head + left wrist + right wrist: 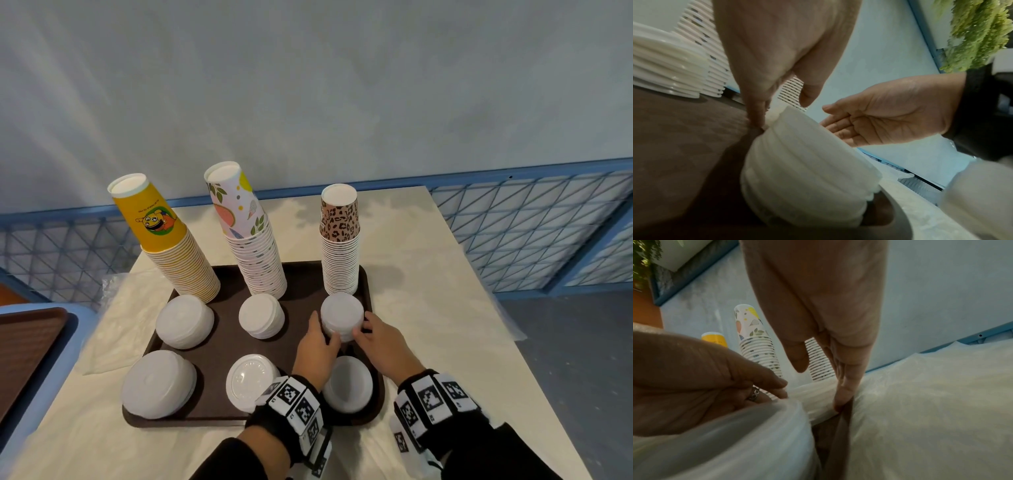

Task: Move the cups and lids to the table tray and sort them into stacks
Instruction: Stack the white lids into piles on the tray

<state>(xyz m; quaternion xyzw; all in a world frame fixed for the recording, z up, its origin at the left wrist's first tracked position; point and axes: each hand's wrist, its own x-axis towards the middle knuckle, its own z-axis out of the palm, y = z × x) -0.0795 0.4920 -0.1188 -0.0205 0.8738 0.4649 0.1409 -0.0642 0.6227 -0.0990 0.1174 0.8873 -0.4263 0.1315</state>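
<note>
A brown tray [219,346] on the table holds three upside-down cup stacks along its back: yellow [164,236], floral [246,233] and leopard-print [339,240]. Several stacks of white lids stand in front of them. My left hand [323,334] and right hand [363,329] flank the back right lid stack [342,315], fingers straight and touching its sides. In the right wrist view my right hand [819,387] reaches down to that lid stack [813,395], with the left hand [777,386] opposite. The front right lid stack [807,162] fills the left wrist view's foreground.
The pale table [428,274] has bare room right of the tray. Clear plastic wrap lies at its left [113,294] and right edges [507,322]. A second brown tray [27,353] sits on a blue surface at far left. A blue mesh railing [531,233] runs behind.
</note>
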